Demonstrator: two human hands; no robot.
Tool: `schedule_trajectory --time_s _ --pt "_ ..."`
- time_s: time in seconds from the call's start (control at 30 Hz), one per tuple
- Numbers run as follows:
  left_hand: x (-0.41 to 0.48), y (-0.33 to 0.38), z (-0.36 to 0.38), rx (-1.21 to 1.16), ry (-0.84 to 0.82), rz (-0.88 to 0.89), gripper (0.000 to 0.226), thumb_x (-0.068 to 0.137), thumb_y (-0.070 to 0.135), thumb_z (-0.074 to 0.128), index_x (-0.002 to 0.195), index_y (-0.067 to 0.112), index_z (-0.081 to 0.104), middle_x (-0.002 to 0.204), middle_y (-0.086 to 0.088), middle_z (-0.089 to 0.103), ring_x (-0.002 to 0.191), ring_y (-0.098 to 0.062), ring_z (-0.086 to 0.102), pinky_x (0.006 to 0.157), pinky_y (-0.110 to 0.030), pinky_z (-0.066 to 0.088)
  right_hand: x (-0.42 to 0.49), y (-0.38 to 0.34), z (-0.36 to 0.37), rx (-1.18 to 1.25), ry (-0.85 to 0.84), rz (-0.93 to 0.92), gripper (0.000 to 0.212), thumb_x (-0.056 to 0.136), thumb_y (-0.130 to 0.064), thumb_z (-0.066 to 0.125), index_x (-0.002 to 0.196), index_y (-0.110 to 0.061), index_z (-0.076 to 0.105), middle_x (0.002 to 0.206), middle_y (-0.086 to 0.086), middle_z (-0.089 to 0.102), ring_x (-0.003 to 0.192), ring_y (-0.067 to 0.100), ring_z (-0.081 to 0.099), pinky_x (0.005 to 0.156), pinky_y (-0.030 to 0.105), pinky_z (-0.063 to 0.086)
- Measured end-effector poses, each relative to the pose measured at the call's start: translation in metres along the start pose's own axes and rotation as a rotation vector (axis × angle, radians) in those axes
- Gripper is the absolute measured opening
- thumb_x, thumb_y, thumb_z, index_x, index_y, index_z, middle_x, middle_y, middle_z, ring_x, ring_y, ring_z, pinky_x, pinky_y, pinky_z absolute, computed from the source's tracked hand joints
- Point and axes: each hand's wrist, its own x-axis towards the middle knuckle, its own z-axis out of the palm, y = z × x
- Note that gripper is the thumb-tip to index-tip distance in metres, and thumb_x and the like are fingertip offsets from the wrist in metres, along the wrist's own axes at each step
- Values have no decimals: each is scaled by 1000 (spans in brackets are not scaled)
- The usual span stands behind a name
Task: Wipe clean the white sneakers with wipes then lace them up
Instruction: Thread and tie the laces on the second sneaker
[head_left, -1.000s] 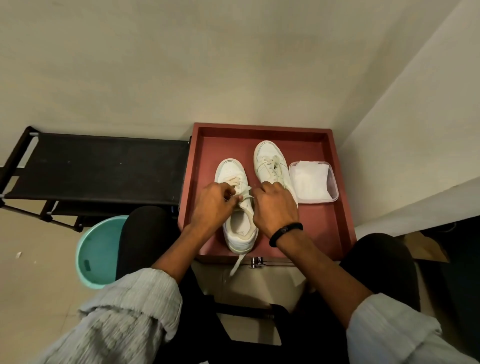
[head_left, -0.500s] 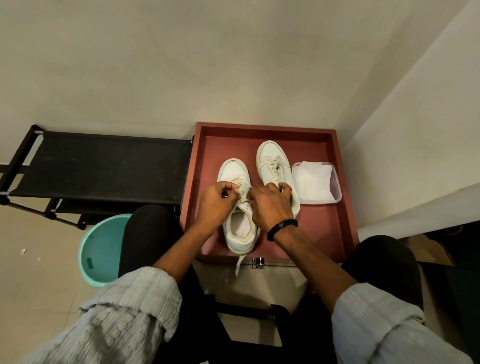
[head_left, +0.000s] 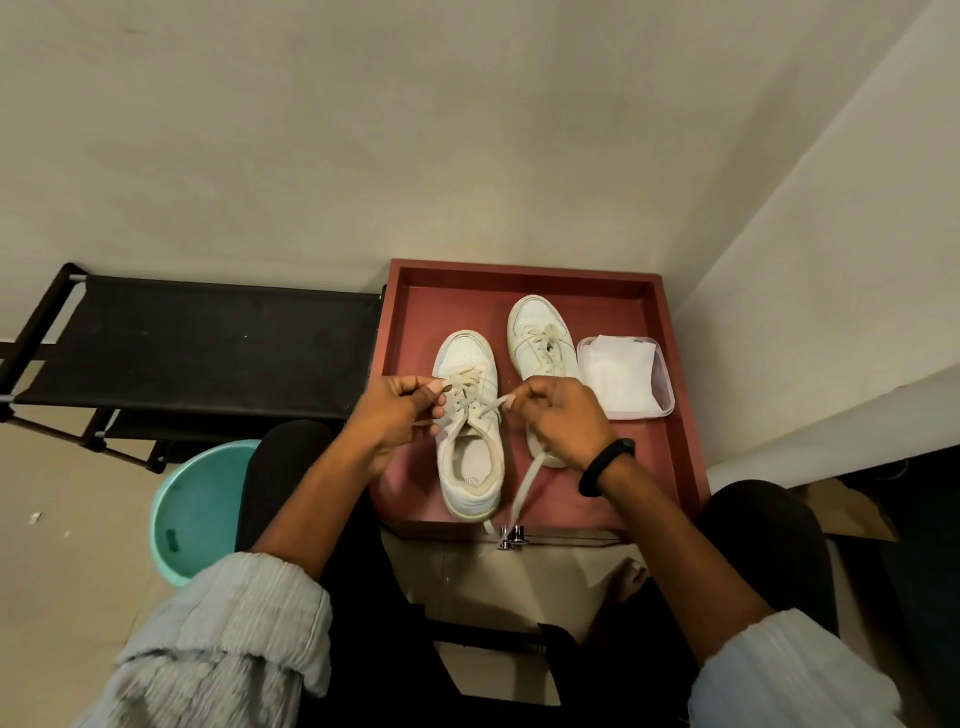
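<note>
The two hands, bunched together over the near sneaker (head_left: 469, 431) half a second ago, are now drawn apart: the left hand (head_left: 396, 415) and the right hand (head_left: 563, 421) each pinch one end of its lace (head_left: 470, 397) and pull it taut sideways. That suggests a crossing is being cinched, with lacing still unfinished, since a loose tail trails over the red tray (head_left: 670, 457)'s near edge. The other sneaker (head_left: 540, 338) sits laced toward the far edge beside the wipes tub (head_left: 626, 376).
</note>
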Motion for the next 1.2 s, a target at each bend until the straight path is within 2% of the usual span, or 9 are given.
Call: schedule_trajectory --time_s 0.17,0.27,0.33,0.4,0.53,0.7,1.0,1.1,1.2 --pt "-2 9 -21 -18 -92 -102 16 99 13 59 101 4 73 76 -5 68 65 -9 64 61 -25 60 -8 -11 -45 333 30 -10 26 97 -8 59 71 -5 62 54 -10 63 36 1 32 36 15 27" --pt "-4 12 -27 238 -93 -142 19 95 15 67 100 -3 70 70 -5 69 61 -10 64 59 -25 60 -12 -8 -62 385 92 15 26 100 -13 55 82 5 61 41 -11 50 35 2 28 38 17 24" --pt "-7 12 -25 449 -95 -118 15 95 15 68 93 0 71 69 -4 69 59 -9 64 56 -22 58 -11 -2 -65 422 152 43 27 100 -15 56 81 4 61 38 -11 44 35 2 25 39 18 21" --pt "-10 13 -20 497 -111 -28 13 96 15 66 91 5 73 66 1 69 56 -4 61 52 -17 54 -9 0 -63 462 206 84 27 100 -16 57 77 0 60 38 -12 41 34 2 24 38 18 20" --pt "-13 18 -12 319 -184 119 19 101 17 59 98 6 74 68 7 66 58 -4 54 53 -17 47 -3 2 -54 565 287 140 23 100 -16 56 80 -5 58 42 -12 50 34 1 31 35 14 25" --pt "-14 16 -11 64 -250 84 20 104 19 51 100 9 68 69 3 57 58 -8 47 52 -19 41 4 8 -50 590 345 179 22 102 -16 53 82 -9 62 46 -6 47 38 5 34 40 18 28" --pt "-19 28 -23 -265 -316 233 17 95 28 56 95 20 71 78 4 56 63 -6 46 54 -19 40 9 15 -55 625 432 150 28 100 -26 57 76 -13 61 49 -3 46 38 7 34 38 17 28" --pt "-17 36 -34 -468 -274 292 19 100 24 52 96 20 70 79 6 57 62 -4 48 52 -17 41 9 15 -56 646 457 145 27 101 -19 55 75 -12 61 49 -2 47 38 6 33 38 18 27" --pt "-17 39 -36 -405 -149 359 17 100 24 53 99 18 70 79 6 59 63 -3 49 53 -17 41 8 11 -54 566 449 103 25 100 -18 58 77 -9 64 51 -2 51 38 5 36 39 17 30"
